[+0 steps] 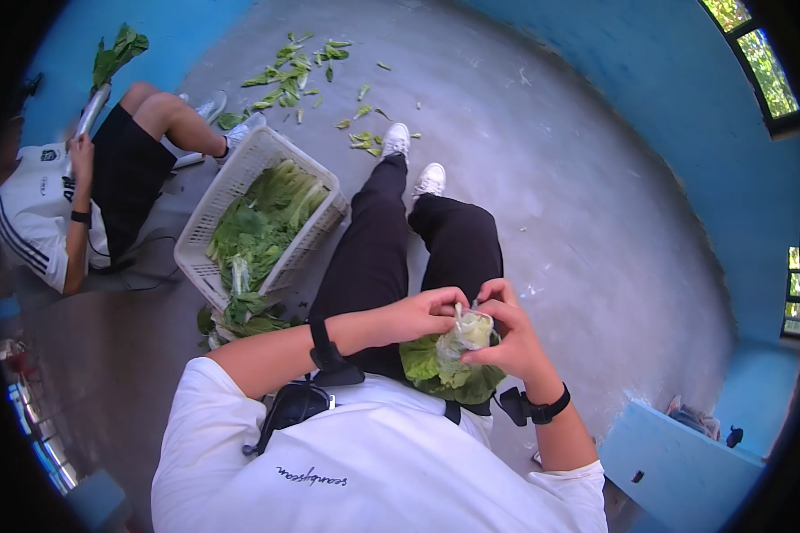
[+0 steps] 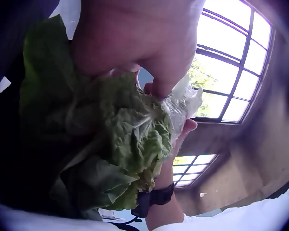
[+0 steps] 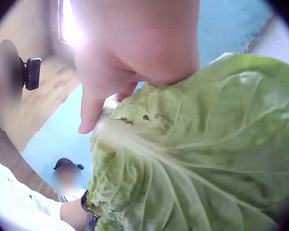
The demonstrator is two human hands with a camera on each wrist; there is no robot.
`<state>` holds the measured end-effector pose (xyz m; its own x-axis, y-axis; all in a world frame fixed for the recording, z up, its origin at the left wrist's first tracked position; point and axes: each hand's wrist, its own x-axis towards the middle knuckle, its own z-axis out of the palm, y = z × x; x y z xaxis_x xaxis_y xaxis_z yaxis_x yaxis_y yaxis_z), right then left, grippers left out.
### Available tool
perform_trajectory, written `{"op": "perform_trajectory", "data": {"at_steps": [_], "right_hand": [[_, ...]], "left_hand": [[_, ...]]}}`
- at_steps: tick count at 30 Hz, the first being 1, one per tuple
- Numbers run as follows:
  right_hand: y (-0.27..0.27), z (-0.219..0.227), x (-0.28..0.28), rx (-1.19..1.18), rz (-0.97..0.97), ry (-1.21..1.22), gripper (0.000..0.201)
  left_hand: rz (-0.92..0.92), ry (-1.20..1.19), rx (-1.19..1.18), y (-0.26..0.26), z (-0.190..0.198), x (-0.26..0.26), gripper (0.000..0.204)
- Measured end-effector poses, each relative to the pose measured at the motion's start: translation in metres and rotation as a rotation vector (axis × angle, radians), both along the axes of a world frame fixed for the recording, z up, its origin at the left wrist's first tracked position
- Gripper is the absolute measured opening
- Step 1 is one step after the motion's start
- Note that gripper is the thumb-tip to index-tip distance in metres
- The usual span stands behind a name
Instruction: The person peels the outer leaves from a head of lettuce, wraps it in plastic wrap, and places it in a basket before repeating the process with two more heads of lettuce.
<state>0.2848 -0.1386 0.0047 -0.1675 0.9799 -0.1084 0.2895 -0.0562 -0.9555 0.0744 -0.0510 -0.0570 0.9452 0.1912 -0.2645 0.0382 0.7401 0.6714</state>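
A leafy cabbage (image 1: 453, 373) lies over the lap with its pale cut base up and its broad leaves spread toward the body. Clear plastic film (image 1: 465, 333) is wrapped around the base end. My right hand (image 1: 514, 336) grips the base from the side, thumb below and fingers on top. At the film's upper edge, my left hand (image 1: 431, 313) pinches the plastic between thumb and fingers. In the left wrist view, shiny film (image 2: 180, 106) shows just beyond the left fingertips. A large leaf (image 3: 221, 139) with a pale midrib fills much of the right wrist view.
A white plastic crate (image 1: 324, 173) of leafy greens stands left of my legs, with more greens beside its near corner. Loose leaves (image 1: 289, 75) are scattered on the concrete floor. To the left, another person (image 1: 58, 195) sits holding a long-leaved vegetable. A blue bench (image 1: 667, 462) stands at right.
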Motion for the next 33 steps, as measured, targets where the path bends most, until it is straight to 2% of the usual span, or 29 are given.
{"op": "perform_trajectory", "data": {"at_steps": [3,5,6,7,9,12,15,17,21,22,25,26,28,31,33], "right_hand": [[0.006,0.002,-0.007,-0.019,0.021,0.142,0.054],[0.007,0.001,-0.010,-0.015,0.069,0.210,0.053],[0.008,0.003,-0.013,-0.049,0.053,0.204,0.053],[0.005,0.008,-0.015,-0.086,0.033,0.190,0.052],[0.005,0.013,-0.019,-0.175,-0.039,0.173,0.051],[0.007,0.017,-0.020,-0.278,-0.150,0.197,0.050],[0.012,0.016,-0.024,-0.271,-0.182,0.269,0.049],[0.021,0.021,-0.026,-0.258,-0.200,0.308,0.047],[0.038,0.027,-0.028,-0.212,-0.280,0.345,0.039],[0.044,0.031,-0.034,-0.210,-0.310,0.318,0.037],[0.057,0.035,-0.046,-0.243,-0.354,0.258,0.033],[0.060,0.035,-0.051,-0.252,-0.366,0.254,0.034],[0.061,0.031,-0.052,-0.218,-0.311,0.222,0.032],[0.060,0.033,-0.048,-0.376,-0.369,0.435,0.031],[0.060,0.033,-0.040,-0.454,-0.340,0.522,0.032]], "left_hand": [[-0.033,0.016,-0.027,0.002,0.004,-0.003,0.041],[0.064,0.074,-0.033,-0.004,0.015,-0.004,0.044],[0.045,0.082,0.002,-0.003,0.014,-0.003,0.043],[0.060,0.089,-0.011,-0.005,0.006,-0.003,0.034],[0.170,0.242,0.298,-0.008,0.002,-0.004,0.026],[0.254,0.544,0.796,0.001,0.011,-0.010,0.025],[0.418,0.368,0.681,0.002,0.015,-0.012,0.026],[0.481,0.213,0.478,0.001,0.014,-0.011,0.029],[0.507,0.010,0.219,0.003,0.029,-0.017,0.044],[0.526,-0.001,0.489,0.002,0.033,-0.017,0.058],[0.454,0.211,0.741,-0.003,0.052,-0.019,0.074],[0.477,0.254,0.722,-0.004,0.050,-0.017,0.081],[0.507,0.273,0.683,-0.001,0.049,-0.015,0.080],[0.512,0.244,0.610,0.006,0.046,-0.022,0.077],[0.514,0.183,0.553,0.010,0.045,-0.028,0.076]]}}
